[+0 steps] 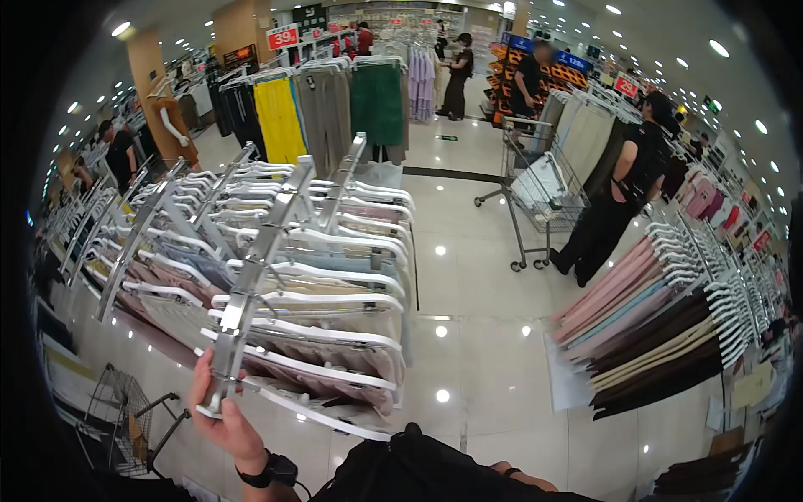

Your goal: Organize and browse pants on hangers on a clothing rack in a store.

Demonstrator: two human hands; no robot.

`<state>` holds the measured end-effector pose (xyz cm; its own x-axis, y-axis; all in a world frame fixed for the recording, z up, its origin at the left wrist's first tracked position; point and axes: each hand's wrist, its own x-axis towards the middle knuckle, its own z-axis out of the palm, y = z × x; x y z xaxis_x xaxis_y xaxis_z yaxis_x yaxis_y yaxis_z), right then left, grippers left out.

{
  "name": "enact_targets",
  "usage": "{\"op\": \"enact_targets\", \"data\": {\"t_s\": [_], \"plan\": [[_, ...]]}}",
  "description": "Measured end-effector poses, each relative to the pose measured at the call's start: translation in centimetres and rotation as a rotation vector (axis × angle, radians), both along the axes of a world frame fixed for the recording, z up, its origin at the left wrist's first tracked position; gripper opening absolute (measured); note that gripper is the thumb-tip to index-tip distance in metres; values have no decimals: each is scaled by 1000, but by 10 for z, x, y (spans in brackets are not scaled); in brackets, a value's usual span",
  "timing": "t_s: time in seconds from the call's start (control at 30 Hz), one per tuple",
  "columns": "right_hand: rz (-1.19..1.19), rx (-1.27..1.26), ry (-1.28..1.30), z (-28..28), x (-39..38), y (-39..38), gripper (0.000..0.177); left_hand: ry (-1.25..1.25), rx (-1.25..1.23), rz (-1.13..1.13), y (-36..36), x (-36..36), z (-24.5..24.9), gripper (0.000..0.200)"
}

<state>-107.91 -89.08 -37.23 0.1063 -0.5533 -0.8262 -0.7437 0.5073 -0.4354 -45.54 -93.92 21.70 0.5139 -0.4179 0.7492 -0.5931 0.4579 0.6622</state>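
Observation:
My left hand (224, 428) is closed around the near end of a shiny metal rail (255, 280) on a clothes rack, fingers on one side and thumb on the other. A dark watch is on that wrist. White hangers (335, 326) hang along the rail, carrying folded trousers (326, 376) in beige, grey and dusty pink. The closest hanger slopes down toward my dark clothing, just right of the hand. Only a small part of my right arm or hand (523, 478) shows at the bottom edge; its fingers are hidden.
A rack of pink, black and cream trousers (644, 326) stands on the right. Beyond it are a shopping cart (544, 188) and a person in black (631, 188). Another cart (125, 418) is at lower left. Yellow trousers (280, 117) hang behind. Glossy tiled floor (452, 276) runs between racks.

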Motion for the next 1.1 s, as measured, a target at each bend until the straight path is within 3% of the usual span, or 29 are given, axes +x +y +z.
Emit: {"op": "enact_targets", "data": {"t_s": [0.1,0.17,0.2,0.23,0.27,0.37,0.43,0.63,0.7,0.77,0.8,0.87,0.9,1.03,1.07,1.1], "plan": [[-66,68,52,28,16,-15,28,-3,5,27,-4,-1,1,51],[-110,100,73,-4,18,-23,20,6,-12,22,-2,5,-2,49],[-132,-66,-11,3,26,-31,21,-27,8,26,1,6,0,49],[190,-324,-94,-42,18,-38,26,-33,7,7,2,5,3,49],[-23,-161,30,15,45,-61,28,-48,43,10,3,5,8,50],[-201,-265,-65,43,79,-97,33,-74,100,10,10,14,15,52],[-342,-326,-205,58,95,-114,35,-364,161,91,11,24,23,53],[-377,-231,-139,67,110,-98,34,-315,253,-149,22,56,59,74],[-373,-160,-90,24,101,-69,33,-310,213,-187,14,69,78,68],[-294,-122,46,59,120,-44,35,-417,277,-201,9,90,97,62],[-316,-93,21,47,122,-33,34,-457,257,-226,0,94,110,44],[-333,-55,-23,30,132,-10,33,-447,304,-229,-12,113,126,36],[-361,-36,-51,50,150,-2,33,-441,346,-242,-19,122,133,28],[-445,-51,-130,82,204,23,24,-398,410,-322,-64,143,154,21],[-504,-2,-210,56,207,27,25,-418,446,-353,-74,148,161,23],[-484,11,-199,64,215,31,25,-455,454,-360,-86,141,171,23]]}}
